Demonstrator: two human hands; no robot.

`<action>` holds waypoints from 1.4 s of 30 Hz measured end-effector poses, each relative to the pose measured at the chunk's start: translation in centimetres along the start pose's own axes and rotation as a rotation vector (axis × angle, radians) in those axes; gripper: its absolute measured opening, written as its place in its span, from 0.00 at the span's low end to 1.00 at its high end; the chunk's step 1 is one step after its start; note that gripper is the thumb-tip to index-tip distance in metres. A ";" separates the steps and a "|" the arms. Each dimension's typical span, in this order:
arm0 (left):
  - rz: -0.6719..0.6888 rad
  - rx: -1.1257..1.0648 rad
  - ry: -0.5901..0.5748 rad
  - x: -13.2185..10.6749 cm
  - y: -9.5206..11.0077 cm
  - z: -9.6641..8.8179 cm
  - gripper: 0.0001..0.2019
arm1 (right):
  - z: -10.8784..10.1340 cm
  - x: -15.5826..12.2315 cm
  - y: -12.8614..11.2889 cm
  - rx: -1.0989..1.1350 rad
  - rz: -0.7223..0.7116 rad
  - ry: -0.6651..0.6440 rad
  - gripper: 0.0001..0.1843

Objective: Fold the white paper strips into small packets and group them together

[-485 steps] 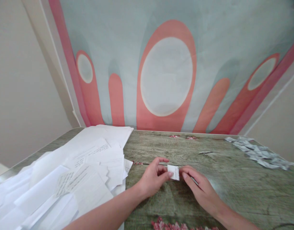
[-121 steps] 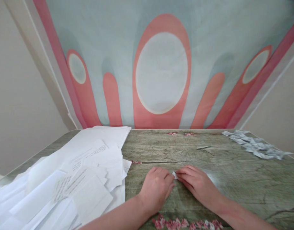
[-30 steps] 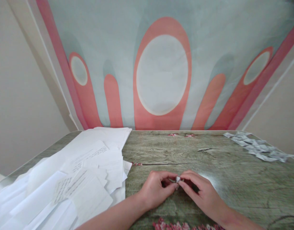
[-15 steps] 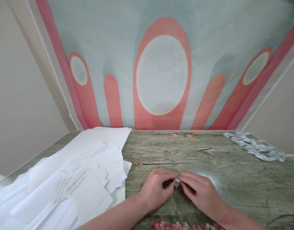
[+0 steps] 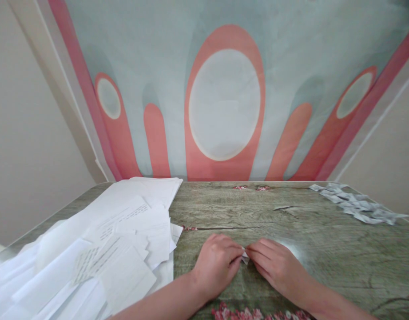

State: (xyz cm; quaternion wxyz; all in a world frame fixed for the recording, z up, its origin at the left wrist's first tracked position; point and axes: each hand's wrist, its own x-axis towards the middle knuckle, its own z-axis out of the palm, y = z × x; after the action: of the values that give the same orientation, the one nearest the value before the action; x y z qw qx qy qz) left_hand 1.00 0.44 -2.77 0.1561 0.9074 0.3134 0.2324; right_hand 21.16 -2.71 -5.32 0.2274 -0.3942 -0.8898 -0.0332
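Note:
My left hand [image 5: 216, 263] and my right hand [image 5: 274, 263] meet near the front middle of the table [image 5: 324, 235]. Both pinch a small folded piece of white paper [image 5: 245, 258] between their fingertips, low against the tabletop. Most of the paper is hidden by my fingers; only a small white corner shows. Both hands have their fingers curled in and closed.
A large loose heap of white paper sheets [image 5: 101, 240], some with writing, covers the table's left side. Several small folded paper pieces [image 5: 355, 206] lie at the far right corner. A curtain with red and grey shapes [image 5: 224, 98] hangs behind the table.
Over sixteen seconds the paper went from a visible square to a tiny folded piece. In the last second my hands lowered and closed tighter over it.

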 end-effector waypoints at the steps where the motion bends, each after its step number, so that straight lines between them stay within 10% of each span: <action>1: 0.025 0.036 -0.009 0.0 0.1 -0.1 0.09 | 0.0 0.0 0.0 -0.008 -0.013 -0.009 0.13; 18: 0.267 0.611 -0.293 -0.8 2.2 -0.3 0.15 | 0.6 -0.3 -1.7 -0.160 0.039 -0.131 0.10; 33: 0.290 0.629 -0.268 -1.5 2.5 -0.2 0.24 | -0.7 0.0 -1.2 0.180 0.135 -0.066 0.17; 42: 0.279 0.663 -0.320 -1.3 3.0 -0.3 0.25 | -0.1 0.1 -1.0 0.008 0.063 -0.088 0.18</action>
State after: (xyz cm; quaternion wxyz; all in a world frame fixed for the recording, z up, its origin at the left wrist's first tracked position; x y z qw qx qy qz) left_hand 1.42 -2.60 -1.60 -0.1319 0.9672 0.2168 -0.0070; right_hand 20.47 -3.38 -5.08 0.1905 -0.4222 -0.8863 -0.0049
